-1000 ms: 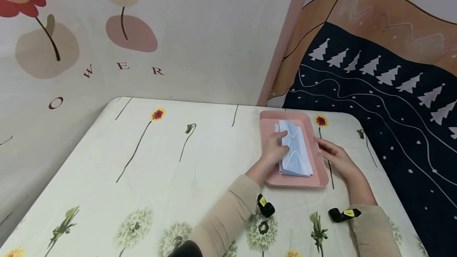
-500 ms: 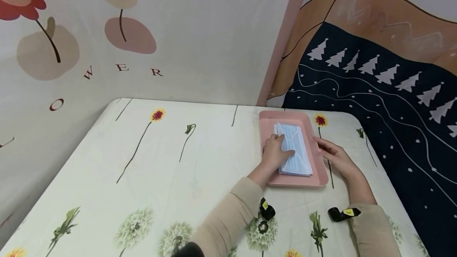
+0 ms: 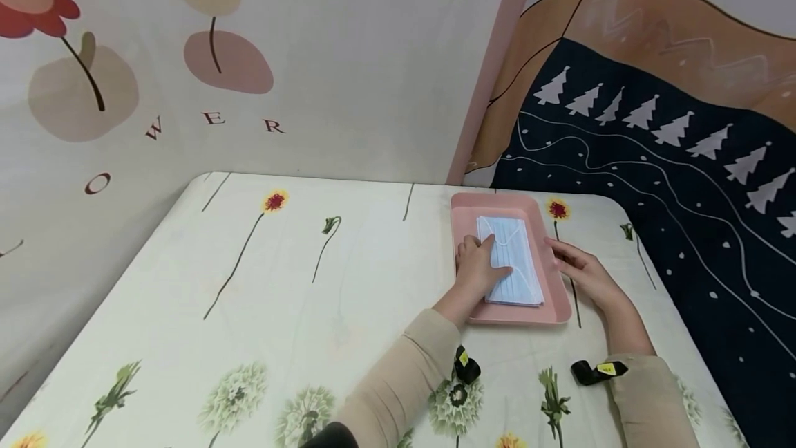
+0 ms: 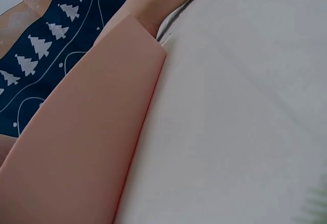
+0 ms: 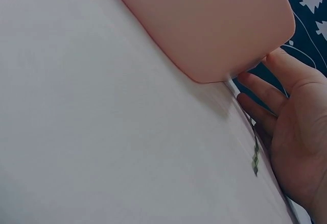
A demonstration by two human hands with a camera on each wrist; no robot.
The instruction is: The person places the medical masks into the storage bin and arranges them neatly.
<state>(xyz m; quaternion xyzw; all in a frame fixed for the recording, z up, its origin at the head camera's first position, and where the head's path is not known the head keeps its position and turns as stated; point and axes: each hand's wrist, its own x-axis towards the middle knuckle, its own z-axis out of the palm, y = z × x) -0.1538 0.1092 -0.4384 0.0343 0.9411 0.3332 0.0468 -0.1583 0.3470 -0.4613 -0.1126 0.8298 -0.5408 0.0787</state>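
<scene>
A stack of light blue pleated face masks [image 3: 519, 268] with white ear loops lies flat inside a shallow pink tray [image 3: 556, 303]. My left hand [image 3: 475, 272] reaches over the tray's left side, its thumb and forefinger spread on top of the stack. In the head view the other left fingers stay near the tray's left wall. My right hand [image 3: 584, 272] is at the tray's right rim, fingertips against the outer edge and fingers fairly straight. The right wrist view shows this right hand [image 5: 299, 117] by the tray corner [image 5: 230, 35]; the masks are hidden there.
The tray stands at the far right of a table [image 3: 348, 337] with a white flower-print cloth. Behind it are a printed white wall hanging [image 3: 373, 75] and a dark blue cloth with pale trees [image 3: 622, 157]. Black wrist devices [image 3: 597, 373] are at both sleeves.
My left hand has slid slightly down and its thumb to the right over the stack. The masks' far end, raised and bent before, now lies flat. The right hand and tray have stayed put.
</scene>
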